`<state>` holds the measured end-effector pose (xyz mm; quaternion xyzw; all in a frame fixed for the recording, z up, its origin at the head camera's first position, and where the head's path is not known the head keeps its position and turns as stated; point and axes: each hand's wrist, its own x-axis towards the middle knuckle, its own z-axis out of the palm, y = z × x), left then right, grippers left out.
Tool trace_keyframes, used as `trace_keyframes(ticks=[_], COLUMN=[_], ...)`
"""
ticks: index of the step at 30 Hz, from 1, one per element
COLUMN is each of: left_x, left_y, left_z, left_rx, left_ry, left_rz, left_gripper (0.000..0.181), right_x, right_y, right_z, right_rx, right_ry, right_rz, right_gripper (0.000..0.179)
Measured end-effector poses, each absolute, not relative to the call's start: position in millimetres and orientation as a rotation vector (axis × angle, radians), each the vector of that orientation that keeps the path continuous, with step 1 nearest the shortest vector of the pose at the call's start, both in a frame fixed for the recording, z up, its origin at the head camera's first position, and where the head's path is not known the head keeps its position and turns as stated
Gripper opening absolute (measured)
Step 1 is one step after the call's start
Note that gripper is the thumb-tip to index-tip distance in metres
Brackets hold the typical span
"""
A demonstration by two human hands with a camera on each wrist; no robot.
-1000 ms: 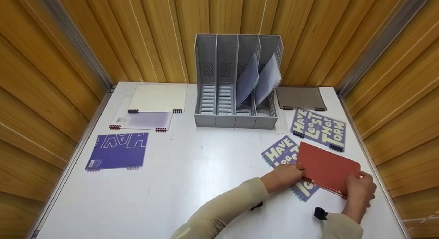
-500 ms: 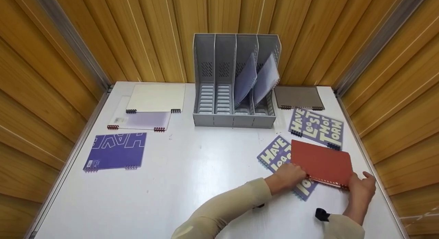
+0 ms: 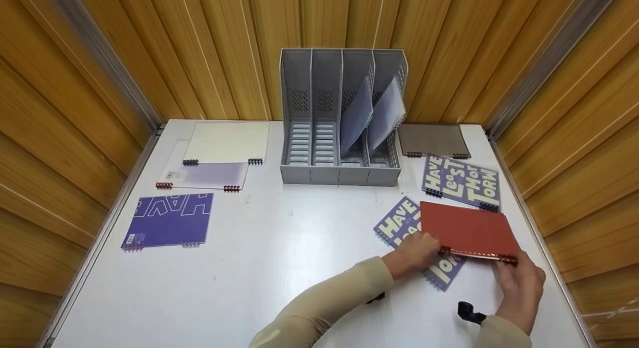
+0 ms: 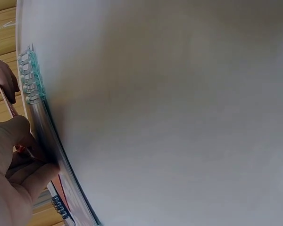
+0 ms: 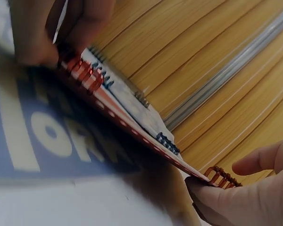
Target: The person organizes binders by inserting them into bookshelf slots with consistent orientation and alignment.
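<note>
A red ring-bound notebook [image 3: 469, 230] is held tilted over a purple lettered notebook [image 3: 399, 220], with its ring edge toward the person. My left hand [image 3: 417, 250] pinches the red notebook by the left end of its ring edge. At the right end of that edge my right hand [image 3: 521, 280] grips the corner, its fingers partly hidden under the cover. The right wrist view shows red rings [image 5: 85, 75] by the left hand and orange-looking rings [image 5: 221, 178] by the right hand. In the left wrist view, teal rings [image 4: 30, 73] of the lower notebook lie beside the left fingers.
A grey file rack [image 3: 340, 176] stands at the back, with bluish notebooks [image 3: 387, 113] leaning in its two right compartments. Right of it lie a brown notebook [image 3: 434, 140] and another lettered one [image 3: 462, 182]. Cream [image 3: 227, 142], pale lilac [image 3: 214, 175] and purple [image 3: 169, 220] notebooks lie left.
The red notebook has turned slightly, its ring edge now rising and facing the person. My right hand has shifted from its right side to the lower right corner; my left hand stays near the same place.
</note>
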<state>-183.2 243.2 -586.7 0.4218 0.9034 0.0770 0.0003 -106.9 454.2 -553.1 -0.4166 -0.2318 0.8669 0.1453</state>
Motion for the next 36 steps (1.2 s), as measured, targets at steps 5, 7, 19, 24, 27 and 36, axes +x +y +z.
trace_keyframes(ticks=[5,7,19,24,27,36], left_x=[-185.4,-185.9,-184.0,-181.9,-180.6,-179.5], left_y=[238.7,236.7,227.6,222.1,218.9,214.0], left_z=[-584.8,-583.5,-580.5,-578.1,-575.5,-573.1], left_rx=[1.254,1.244,1.249,1.266,1.287,1.28], left_ry=[2.759,2.734,2.689,2.697,2.712,2.742], left_rz=[0.433,0.488,0.589,0.613,0.613,0.61], left_gripper=[0.007,0.008,0.017,0.01,0.005,0.002], right_x=[-108.6,-109.7,-101.7,-102.5,-104.0,-107.2], right_y=[458.0,456.7,437.7,434.0,431.6,425.6], right_z=[-563.3,-566.1,-571.7,-573.2,-573.2,-565.2], right_rx=[-1.177,-1.168,-0.78,-0.558,-0.521,-0.502], right_ry=[-0.384,-0.385,-0.718,-0.737,-0.761,-0.886], right_rz=[2.718,2.8,2.975,3.044,3.036,2.975], right_gripper=[0.074,0.074,0.093,0.089,0.086,0.089])
